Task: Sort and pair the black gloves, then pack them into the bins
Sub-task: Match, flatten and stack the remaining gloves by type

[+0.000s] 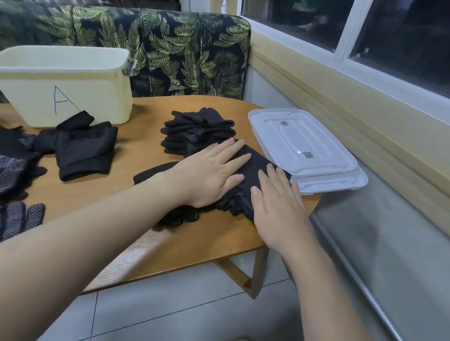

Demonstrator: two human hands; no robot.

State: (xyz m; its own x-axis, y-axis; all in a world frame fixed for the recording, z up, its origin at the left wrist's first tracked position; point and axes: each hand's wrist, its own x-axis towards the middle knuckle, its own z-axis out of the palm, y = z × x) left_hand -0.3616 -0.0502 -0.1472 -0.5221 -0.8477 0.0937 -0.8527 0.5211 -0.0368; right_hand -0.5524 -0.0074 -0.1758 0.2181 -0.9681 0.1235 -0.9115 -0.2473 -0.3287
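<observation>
Both hands flat, fingers straight, pressing on flattened black fabric gloves (248,172) at right end of oval wooden table (124,188). Left hand (212,174) on top of them, right hand (277,210) on their near right edge. Neither hand gripping anything. Folded stack of black gloves (194,135) just behind pressed pile. Stacked white plastic lids (304,150) right of pile, touching it. Pale yellow plastic bin marked A (60,85) at table's far left; loose black gloves (81,147) in front of bin.
</observation>
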